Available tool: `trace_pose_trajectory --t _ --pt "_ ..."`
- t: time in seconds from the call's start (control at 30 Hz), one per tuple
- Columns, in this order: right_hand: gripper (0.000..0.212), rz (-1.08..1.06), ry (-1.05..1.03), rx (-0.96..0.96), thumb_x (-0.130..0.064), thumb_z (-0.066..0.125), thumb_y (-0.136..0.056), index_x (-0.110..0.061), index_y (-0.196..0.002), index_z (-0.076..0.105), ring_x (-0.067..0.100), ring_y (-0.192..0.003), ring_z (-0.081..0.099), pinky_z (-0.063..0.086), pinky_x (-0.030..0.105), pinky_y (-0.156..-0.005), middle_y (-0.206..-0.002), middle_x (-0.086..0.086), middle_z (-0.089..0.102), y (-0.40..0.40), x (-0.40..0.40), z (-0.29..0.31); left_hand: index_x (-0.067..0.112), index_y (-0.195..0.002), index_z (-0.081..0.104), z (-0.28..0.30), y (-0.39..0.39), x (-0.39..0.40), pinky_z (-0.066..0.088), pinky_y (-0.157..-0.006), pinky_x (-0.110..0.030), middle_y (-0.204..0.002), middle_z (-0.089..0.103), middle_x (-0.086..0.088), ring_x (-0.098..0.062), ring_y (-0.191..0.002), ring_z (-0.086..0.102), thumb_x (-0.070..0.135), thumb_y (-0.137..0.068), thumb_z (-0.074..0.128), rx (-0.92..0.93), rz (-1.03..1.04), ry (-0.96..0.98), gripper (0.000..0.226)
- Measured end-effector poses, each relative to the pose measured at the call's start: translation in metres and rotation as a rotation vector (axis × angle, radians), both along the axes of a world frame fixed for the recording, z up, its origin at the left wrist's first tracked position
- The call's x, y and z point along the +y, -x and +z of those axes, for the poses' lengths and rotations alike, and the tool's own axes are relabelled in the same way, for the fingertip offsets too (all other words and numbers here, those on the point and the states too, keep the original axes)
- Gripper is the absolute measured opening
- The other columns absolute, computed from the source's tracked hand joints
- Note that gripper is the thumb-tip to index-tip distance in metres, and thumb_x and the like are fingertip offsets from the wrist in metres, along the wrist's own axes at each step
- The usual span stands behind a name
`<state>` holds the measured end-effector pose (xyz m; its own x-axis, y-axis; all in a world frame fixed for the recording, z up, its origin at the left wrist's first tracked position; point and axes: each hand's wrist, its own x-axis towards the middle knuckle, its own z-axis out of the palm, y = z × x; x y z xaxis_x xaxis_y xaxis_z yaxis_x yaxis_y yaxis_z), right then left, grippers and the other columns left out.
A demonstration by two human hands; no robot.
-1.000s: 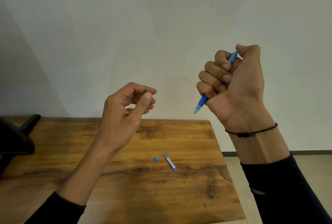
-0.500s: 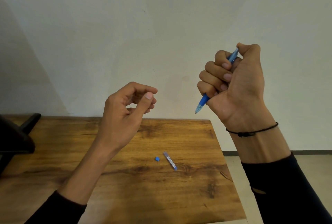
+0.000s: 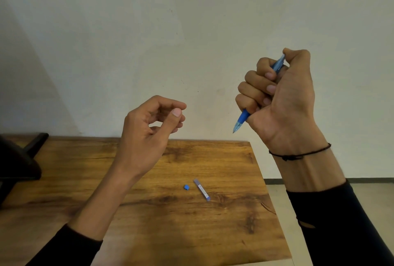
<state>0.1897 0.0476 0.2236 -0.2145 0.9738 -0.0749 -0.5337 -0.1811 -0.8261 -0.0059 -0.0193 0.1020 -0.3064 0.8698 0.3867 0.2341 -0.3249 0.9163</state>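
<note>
Head view: gripping pencil [image 3: 243, 117] in right hand [image 3: 283, 103] fist, held up in the air, tip down-left, thumb over top end. Left hand [image 3: 147, 135] raised, thumb and forefinger tips pressed together; nothing visible between. Cap [image 3: 186, 187] off, lying just beside lead tube [image 3: 202, 190] on table [image 3: 191, 233]. Probably mid-refill: opened up, with feeding lead and recapping left

Soft, even indoor light, diagonal shadow across the wall [image 3: 32, 86] at left, slight wide-angle bowing.
</note>
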Motion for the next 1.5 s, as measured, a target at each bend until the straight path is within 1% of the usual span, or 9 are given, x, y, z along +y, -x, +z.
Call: trace_pose_trajectory --t 0.4,0.57,0.83,1.23,1.37,1.5 --pt "0.052 0.009 0.005 -0.001 -0.042 0.032 -0.104 -0.019 -0.057 0.029 0.011 -0.043 0.010 0.015 0.024 -0.040 -0.047 -0.007 0.019 0.0002 0.0003 -0.0025 0.026 -0.111 0.079 -0.0022 -0.0006 0.0005 0.069 -0.081 -0.036 -0.095 0.081 0.003 -0.020 -0.094 0.080 0.024 -0.105 0.069 -0.012 -0.007 0.005 0.011" --pt "0.052 0.004 0.005 -0.002 -0.042 0.032 -0.104 -0.019 -0.057 0.029 0.011 -0.042 0.011 0.016 0.023 -0.039 -0.047 -0.007 0.019 -0.0003 0.0006 -0.0031 0.023 -0.113 0.079 -0.0039 -0.0022 0.0011 0.070 -0.081 -0.039 -0.095 0.081 0.002 -0.021 -0.095 0.080 0.027 -0.104 0.069 -0.013 -0.007 0.010 0.014" --pt "0.051 0.000 0.000 -0.015 -0.041 0.032 -0.103 -0.019 -0.057 0.028 0.012 -0.043 0.010 0.015 0.024 -0.040 -0.047 -0.007 0.018 0.0010 0.0004 -0.0039 0.024 -0.113 0.079 -0.0044 -0.0019 0.0013 0.070 -0.081 -0.041 -0.095 0.081 0.004 -0.020 -0.094 0.080 0.030 -0.103 0.068 -0.007 -0.005 0.014 0.015" --pt "0.050 -0.005 0.004 -0.012 -0.041 0.031 -0.103 -0.020 -0.058 0.026 0.012 -0.044 0.010 0.015 0.024 -0.040 -0.047 -0.006 0.018 0.0019 0.0018 -0.0055 0.025 -0.112 0.078 -0.0044 -0.0022 0.0027 0.069 -0.080 -0.037 -0.093 0.081 0.006 -0.018 -0.093 0.080 0.032 -0.101 0.068 -0.019 -0.006 0.024 0.016" --pt "0.054 0.002 0.011 0.009 -0.044 0.033 -0.104 -0.019 -0.057 0.030 0.011 -0.043 0.011 0.016 0.024 -0.039 -0.046 -0.007 0.020 0.0010 0.0021 -0.0061 0.025 -0.112 0.079 -0.0046 -0.0027 0.0022 0.069 -0.080 -0.038 -0.093 0.081 0.005 -0.019 -0.093 0.080 0.032 -0.101 0.068 -0.021 -0.007 0.025 0.016" --pt "0.054 0.000 0.020 0.012 -0.045 0.033 -0.104 -0.019 -0.056 0.030 0.011 -0.043 0.011 0.015 0.024 -0.040 -0.046 -0.007 0.019 0.0010 0.0025 -0.0071 0.023 -0.112 0.078 -0.0043 -0.0037 0.0016 0.070 -0.080 -0.041 -0.094 0.081 0.003 -0.019 -0.093 0.080 0.030 -0.101 0.069 -0.026 -0.008 0.028 0.016"
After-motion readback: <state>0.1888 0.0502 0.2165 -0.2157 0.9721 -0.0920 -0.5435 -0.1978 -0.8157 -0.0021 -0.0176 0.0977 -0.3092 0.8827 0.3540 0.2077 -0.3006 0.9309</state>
